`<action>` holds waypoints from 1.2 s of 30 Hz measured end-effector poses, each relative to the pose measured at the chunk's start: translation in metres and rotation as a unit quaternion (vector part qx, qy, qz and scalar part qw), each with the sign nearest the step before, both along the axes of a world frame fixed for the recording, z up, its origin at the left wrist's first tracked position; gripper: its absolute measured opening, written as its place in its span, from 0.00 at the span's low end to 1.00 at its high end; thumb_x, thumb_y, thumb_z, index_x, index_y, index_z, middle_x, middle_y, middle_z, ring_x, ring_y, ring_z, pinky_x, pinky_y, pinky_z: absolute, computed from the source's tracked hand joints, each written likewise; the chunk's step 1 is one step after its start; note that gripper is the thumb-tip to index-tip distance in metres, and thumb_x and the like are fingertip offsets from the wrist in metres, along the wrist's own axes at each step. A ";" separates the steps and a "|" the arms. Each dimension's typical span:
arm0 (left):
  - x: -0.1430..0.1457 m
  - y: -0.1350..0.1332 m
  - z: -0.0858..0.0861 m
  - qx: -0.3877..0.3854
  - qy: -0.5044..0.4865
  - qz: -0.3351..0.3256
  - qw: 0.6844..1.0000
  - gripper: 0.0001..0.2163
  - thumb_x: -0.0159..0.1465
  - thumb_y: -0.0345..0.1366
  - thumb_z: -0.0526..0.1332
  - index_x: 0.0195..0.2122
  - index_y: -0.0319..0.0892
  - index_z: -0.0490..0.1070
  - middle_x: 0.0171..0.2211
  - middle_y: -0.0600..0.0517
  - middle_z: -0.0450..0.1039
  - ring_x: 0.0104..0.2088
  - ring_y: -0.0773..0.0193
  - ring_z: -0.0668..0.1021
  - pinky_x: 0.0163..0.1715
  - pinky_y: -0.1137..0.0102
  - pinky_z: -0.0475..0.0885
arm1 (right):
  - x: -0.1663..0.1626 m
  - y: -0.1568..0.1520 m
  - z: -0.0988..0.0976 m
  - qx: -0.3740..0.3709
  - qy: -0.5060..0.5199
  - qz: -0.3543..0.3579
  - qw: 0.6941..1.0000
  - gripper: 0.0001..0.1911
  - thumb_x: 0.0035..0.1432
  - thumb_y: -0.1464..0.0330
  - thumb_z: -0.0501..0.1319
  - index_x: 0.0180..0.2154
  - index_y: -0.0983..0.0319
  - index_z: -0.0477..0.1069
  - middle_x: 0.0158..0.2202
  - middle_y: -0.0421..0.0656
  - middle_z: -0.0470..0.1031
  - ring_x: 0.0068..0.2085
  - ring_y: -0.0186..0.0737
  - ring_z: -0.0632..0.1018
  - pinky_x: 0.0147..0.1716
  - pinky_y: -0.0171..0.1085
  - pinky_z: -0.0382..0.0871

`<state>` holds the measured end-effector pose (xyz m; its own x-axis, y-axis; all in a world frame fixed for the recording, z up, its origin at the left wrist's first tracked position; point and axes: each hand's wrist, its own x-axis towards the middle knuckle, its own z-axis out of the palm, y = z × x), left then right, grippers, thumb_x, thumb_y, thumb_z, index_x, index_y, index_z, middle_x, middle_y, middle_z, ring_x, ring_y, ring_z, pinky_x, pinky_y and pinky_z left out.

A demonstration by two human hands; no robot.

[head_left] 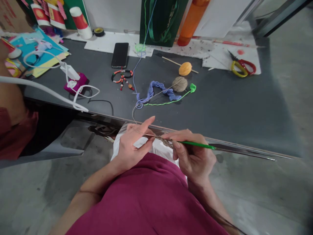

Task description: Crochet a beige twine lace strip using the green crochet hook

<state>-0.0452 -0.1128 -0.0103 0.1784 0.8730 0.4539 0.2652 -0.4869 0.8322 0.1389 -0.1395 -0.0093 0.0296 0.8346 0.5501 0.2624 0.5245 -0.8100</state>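
My right hand is closed around a green crochet hook, whose tip sits in a small brownish crocheted piece between my hands. My left hand pinches that piece, with its index finger raised and a thin beige yarn strand running over it. The strand leads up onto the grey table to a beige yarn ball. Both hands hover just in front of the table's near edge, above my lap.
On the table lie a purple crocheted strip, green yarn, an orange yarn ball on a stick, a black phone, a beaded bracelet, scissors and white cables. Another person's sleeve is at left.
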 end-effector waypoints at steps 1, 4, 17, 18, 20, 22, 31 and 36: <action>0.000 0.000 0.000 0.016 0.009 0.003 1.000 0.27 0.65 0.26 0.67 0.65 0.52 0.73 0.37 0.54 0.86 0.35 0.62 0.83 0.46 0.62 0.75 | -0.001 0.000 0.001 0.004 -0.005 0.001 1.000 0.09 0.69 0.75 0.63 0.46 0.55 0.77 0.40 0.44 0.88 0.33 0.40 0.86 0.30 0.39 0.82; 0.001 0.000 -0.001 0.037 0.028 0.015 0.999 0.28 0.66 0.26 0.66 0.66 0.52 0.72 0.37 0.54 0.87 0.35 0.61 0.82 0.45 0.62 0.75 | -0.004 0.002 0.001 0.022 -0.029 -0.004 0.999 0.12 0.68 0.76 0.63 0.47 0.55 0.78 0.40 0.44 0.88 0.37 0.44 0.88 0.37 0.44 0.86; 0.006 -0.011 -0.005 -0.189 -0.146 0.010 0.971 0.33 0.66 0.36 0.71 0.72 0.52 0.66 0.36 0.53 0.84 0.38 0.62 0.82 0.46 0.65 0.79 | -0.005 -0.005 -0.016 0.153 -0.085 -0.032 0.984 0.26 0.65 0.79 0.67 0.60 0.52 0.77 0.50 0.45 0.88 0.43 0.45 0.90 0.34 0.40 0.87; 0.007 -0.010 -0.004 -0.213 -0.166 -0.007 0.963 0.35 0.65 0.37 0.71 0.73 0.52 0.64 0.36 0.54 0.83 0.37 0.63 0.82 0.45 0.66 0.79 | -0.004 -0.005 -0.016 0.157 -0.096 -0.029 0.983 0.27 0.65 0.79 0.66 0.61 0.52 0.77 0.50 0.45 0.88 0.43 0.45 0.90 0.34 0.39 0.87; 0.008 -0.007 -0.004 -0.232 -0.197 -0.036 0.952 0.37 0.64 0.38 0.72 0.73 0.52 0.63 0.35 0.55 0.82 0.37 0.64 0.81 0.46 0.67 0.79 | -0.003 -0.006 -0.015 0.162 -0.119 -0.029 0.979 0.27 0.65 0.79 0.66 0.62 0.52 0.76 0.50 0.44 0.88 0.42 0.45 0.90 0.33 0.39 0.88; 0.008 -0.005 -0.005 -0.232 -0.211 -0.046 0.948 0.37 0.63 0.39 0.73 0.73 0.52 0.63 0.35 0.54 0.81 0.38 0.64 0.81 0.48 0.67 0.79 | -0.004 -0.005 -0.016 0.163 -0.131 -0.039 0.977 0.28 0.65 0.80 0.66 0.61 0.51 0.76 0.50 0.44 0.88 0.41 0.45 0.90 0.33 0.40 0.88; 0.007 -0.006 -0.005 -0.243 -0.212 -0.039 0.946 0.38 0.63 0.35 0.72 0.73 0.55 0.63 0.37 0.55 0.83 0.38 0.66 0.82 0.47 0.68 0.79 | -0.010 -0.006 -0.023 0.124 -0.040 -0.042 0.991 0.24 0.64 0.78 0.67 0.58 0.50 0.79 0.49 0.43 0.88 0.41 0.45 0.90 0.32 0.41 0.86; 0.011 -0.007 -0.002 -0.262 -0.235 -0.005 0.936 0.39 0.61 0.34 0.74 0.73 0.52 0.64 0.37 0.54 0.82 0.38 0.65 0.82 0.46 0.68 0.79 | -0.016 -0.003 -0.020 0.093 0.027 -0.039 0.995 0.21 0.64 0.78 0.68 0.53 0.50 0.82 0.46 0.42 0.89 0.39 0.45 0.90 0.31 0.41 0.86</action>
